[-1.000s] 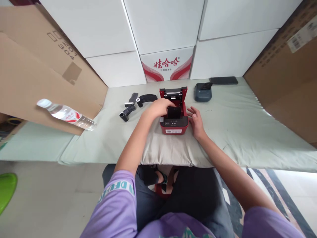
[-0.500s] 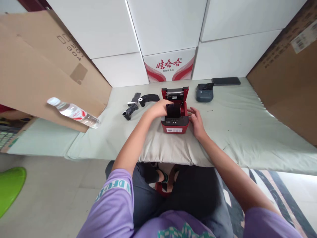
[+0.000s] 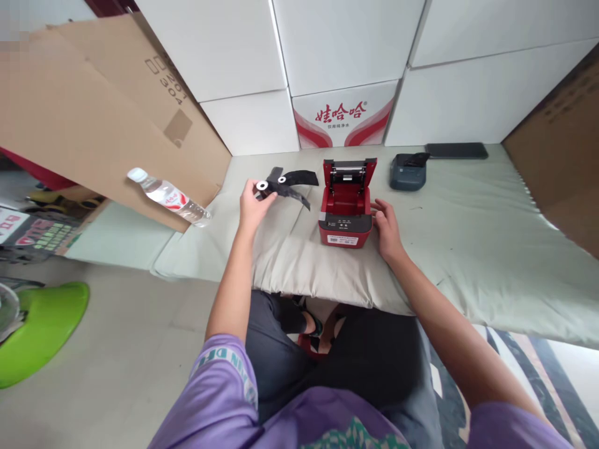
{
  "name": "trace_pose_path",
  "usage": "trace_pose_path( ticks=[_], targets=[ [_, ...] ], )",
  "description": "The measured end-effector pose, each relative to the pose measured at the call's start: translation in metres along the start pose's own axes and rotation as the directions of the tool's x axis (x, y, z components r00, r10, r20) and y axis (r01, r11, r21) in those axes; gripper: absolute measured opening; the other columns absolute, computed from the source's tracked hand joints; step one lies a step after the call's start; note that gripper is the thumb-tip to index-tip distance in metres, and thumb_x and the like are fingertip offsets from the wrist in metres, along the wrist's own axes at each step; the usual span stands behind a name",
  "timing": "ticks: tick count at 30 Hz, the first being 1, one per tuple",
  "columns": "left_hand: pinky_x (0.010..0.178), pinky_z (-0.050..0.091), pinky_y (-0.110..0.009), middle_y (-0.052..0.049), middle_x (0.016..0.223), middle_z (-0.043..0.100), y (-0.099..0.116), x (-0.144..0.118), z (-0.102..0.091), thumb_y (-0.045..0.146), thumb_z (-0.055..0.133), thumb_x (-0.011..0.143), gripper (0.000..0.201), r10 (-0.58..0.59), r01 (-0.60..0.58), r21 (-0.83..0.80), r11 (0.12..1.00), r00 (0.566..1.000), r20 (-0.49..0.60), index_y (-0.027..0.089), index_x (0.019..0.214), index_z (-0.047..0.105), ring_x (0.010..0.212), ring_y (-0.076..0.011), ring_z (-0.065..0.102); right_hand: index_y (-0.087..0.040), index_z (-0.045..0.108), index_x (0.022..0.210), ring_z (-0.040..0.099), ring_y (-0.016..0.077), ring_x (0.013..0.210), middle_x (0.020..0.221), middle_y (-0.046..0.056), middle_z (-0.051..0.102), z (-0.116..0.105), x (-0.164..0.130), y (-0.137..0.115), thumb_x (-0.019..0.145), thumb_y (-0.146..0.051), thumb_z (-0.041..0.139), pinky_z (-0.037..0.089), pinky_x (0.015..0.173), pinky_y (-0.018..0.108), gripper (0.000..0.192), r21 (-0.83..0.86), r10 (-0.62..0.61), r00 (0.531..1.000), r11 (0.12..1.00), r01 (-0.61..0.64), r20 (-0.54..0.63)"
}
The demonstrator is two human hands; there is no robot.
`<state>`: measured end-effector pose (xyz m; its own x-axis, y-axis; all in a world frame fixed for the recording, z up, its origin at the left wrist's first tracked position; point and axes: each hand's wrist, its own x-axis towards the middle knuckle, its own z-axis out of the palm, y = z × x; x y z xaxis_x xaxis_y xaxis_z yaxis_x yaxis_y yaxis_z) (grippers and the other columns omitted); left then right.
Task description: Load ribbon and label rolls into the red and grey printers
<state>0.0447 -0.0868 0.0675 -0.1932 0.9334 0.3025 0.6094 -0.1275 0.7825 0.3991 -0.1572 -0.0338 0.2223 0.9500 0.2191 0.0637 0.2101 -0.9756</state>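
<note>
A small red printer (image 3: 347,209) stands on the pale cloth-covered table (image 3: 468,237) with its lid tipped up and its bay showing. My right hand (image 3: 386,226) rests against the printer's right side. My left hand (image 3: 253,202) is to the left of the printer, fingers closed on a black ribbon roll (image 3: 281,186) with white cores and a loose black strip trailing right. A second black strip (image 3: 302,177) lies just behind it on the cloth.
A dark grey printer (image 3: 408,174) and a black phone (image 3: 457,150) lie at the back right. A water bottle (image 3: 169,196) lies at the left edge by a cardboard sheet (image 3: 93,125). White boxes (image 3: 346,112) wall the back; a brown carton (image 3: 561,143) stands at the right.
My left hand left the printer's open bay and moved left to the black ribbon rolls, lifting one. The view swung left. My right hand stayed at the printer's side.
</note>
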Motion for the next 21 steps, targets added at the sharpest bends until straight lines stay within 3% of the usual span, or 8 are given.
trace_pose_path(
  ticks=[4,7,10,13,15,18,21],
  targets=[
    [0.092,0.057,-0.036,-0.008,0.113,0.076,-0.010,-0.019,0.004,0.044,0.080,0.087,0.034,-0.107,0.110,0.318,0.942,0.994,-0.027,0.024,0.108,0.061,0.108,-0.0260,0.073,-0.036,0.059,0.141,0.066,0.0295,0.136,0.150,0.009,0.064,0.000,0.001,0.000,0.094,-0.079,0.057,0.050,0.124,0.062,0.063,0.001,-0.007,1.000,1.000,0.007,-0.007],
    [0.096,0.056,-0.044,-0.014,0.134,0.069,-0.009,-0.037,0.018,0.053,0.080,0.086,0.039,-0.140,0.138,0.546,0.826,0.989,-0.038,0.025,0.109,0.065,0.123,-0.0359,0.069,-0.037,0.060,0.139,0.065,0.0299,0.136,0.147,0.008,0.065,0.000,0.002,0.001,0.093,-0.079,0.059,0.050,0.124,0.063,0.062,0.016,-0.001,1.000,1.000,0.001,-0.016],
    [0.100,0.056,-0.048,-0.020,0.143,0.060,-0.008,-0.050,0.027,0.055,0.080,0.087,0.043,-0.148,0.132,0.617,0.776,0.989,-0.024,0.024,0.113,0.067,0.134,-0.0412,0.062,-0.037,0.060,0.139,0.065,0.0298,0.135,0.146,0.008,0.065,0.000,0.002,0.001,0.094,-0.078,0.057,0.051,0.123,0.063,0.061,0.006,0.000,1.000,1.000,0.000,-0.016],
    [0.104,0.055,-0.050,-0.020,0.142,0.059,-0.003,-0.053,0.020,0.062,0.085,0.082,0.056,-0.141,0.134,0.579,0.804,0.989,-0.033,0.023,0.117,0.066,0.135,-0.0422,0.059,-0.036,0.059,0.140,0.066,0.0299,0.134,0.149,0.009,0.064,0.000,0.001,0.001,0.094,-0.077,0.057,0.051,0.122,0.062,0.062,0.000,0.006,1.000,1.000,-0.006,-0.014],
    [0.107,0.052,-0.048,-0.018,0.139,0.060,0.003,-0.044,0.009,0.065,0.080,0.087,0.054,-0.089,0.127,0.509,0.851,0.991,-0.097,0.022,0.117,0.065,0.132,-0.0382,0.059,-0.035,0.058,0.141,0.067,0.0297,0.132,0.151,0.010,0.063,0.000,0.001,0.001,0.095,-0.077,0.056,0.052,0.120,0.061,0.062,-0.008,0.010,1.000,1.000,-0.010,-0.007],
    [0.118,0.043,-0.046,-0.013,0.132,0.064,0.012,-0.008,-0.003,0.059,0.061,0.103,0.040,0.046,0.035,0.401,0.915,0.981,-0.190,0.021,0.111,0.068,0.131,-0.0304,0.055,-0.035,0.058,0.141,0.067,0.0292,0.131,0.151,0.010,0.063,-0.001,0.001,0.000,0.095,-0.077,0.056,0.053,0.120,0.060,0.062,-0.021,-0.001,1.000,1.000,0.001,0.005],
    [0.125,0.033,-0.053,-0.010,0.120,0.072,0.015,0.043,0.007,0.052,0.071,0.099,0.038,0.082,-0.072,0.384,0.920,0.997,-0.010,0.015,0.105,0.071,0.131,-0.0295,0.051,-0.035,0.059,0.140,0.066,0.0297,0.133,0.149,0.010,0.064,-0.001,0.002,-0.001,0.094,-0.078,0.057,0.053,0.120,0.061,0.063,-0.011,0.002,1.000,1.000,-0.003,-0.002]
  ],
)
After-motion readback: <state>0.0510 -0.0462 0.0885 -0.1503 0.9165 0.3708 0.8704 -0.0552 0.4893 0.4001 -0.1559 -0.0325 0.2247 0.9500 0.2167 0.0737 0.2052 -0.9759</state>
